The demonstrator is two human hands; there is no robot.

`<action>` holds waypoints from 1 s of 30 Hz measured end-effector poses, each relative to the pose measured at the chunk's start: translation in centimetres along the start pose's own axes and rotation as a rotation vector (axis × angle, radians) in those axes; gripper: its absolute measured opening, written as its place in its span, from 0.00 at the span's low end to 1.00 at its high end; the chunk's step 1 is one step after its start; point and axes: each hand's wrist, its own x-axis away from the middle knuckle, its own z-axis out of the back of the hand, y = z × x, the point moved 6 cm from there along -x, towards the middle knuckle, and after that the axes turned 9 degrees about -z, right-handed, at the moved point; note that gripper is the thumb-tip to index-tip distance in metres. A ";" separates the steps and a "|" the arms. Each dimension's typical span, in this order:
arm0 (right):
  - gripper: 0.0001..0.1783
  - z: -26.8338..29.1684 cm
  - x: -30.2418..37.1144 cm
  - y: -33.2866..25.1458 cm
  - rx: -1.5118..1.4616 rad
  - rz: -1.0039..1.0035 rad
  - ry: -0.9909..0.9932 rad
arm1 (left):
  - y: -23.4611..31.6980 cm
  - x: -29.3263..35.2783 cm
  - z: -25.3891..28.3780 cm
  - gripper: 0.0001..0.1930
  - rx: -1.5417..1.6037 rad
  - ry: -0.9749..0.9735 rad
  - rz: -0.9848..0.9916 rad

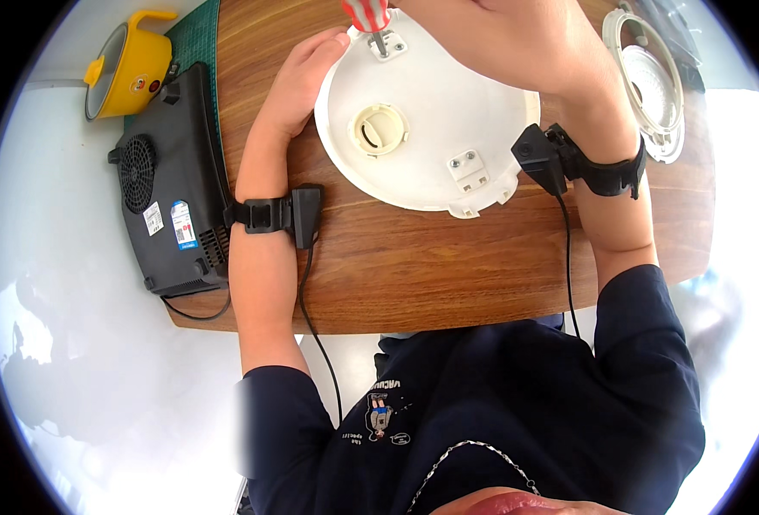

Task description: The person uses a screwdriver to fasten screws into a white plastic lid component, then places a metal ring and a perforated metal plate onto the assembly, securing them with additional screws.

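Note:
A white round plastic cover [427, 163] lies on the wooden table with its inner side up. It bears a cream round fitting [379, 130] and two small screw plates, a lower one [467, 170] and an upper one [390, 46]. My left hand [304, 81] grips the cover's upper left rim, its thumb side along the edge. From the upper right reaches my right hand [500, 34], closed on a red-and-white screwdriver [367, 15]; the frame's top cuts off most of its fingers. The screwdriver's shaft meets a screw on the upper plate.
At left, a black appliance [173, 172] with a round vent lies partly on a green mat [197, 43]. Behind it stands a yellow pot [143, 64] with a handle. A whitish ring-shaped part [654, 86] lies at the right. Cables hang from both wrist straps.

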 end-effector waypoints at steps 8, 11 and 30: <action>0.19 1.7 -0.4 -0.6 0.093 0.007 0.056 | -0.5 -0.5 0.0 0.17 0.032 -0.020 -0.004; 0.20 1.7 -0.6 0.3 0.216 -0.070 0.002 | -0.5 -0.5 0.0 0.18 0.036 0.001 -0.004; 0.21 0.5 -0.5 -1.4 0.023 -0.221 -0.114 | -0.1 0.0 0.1 0.20 0.003 -0.003 -0.029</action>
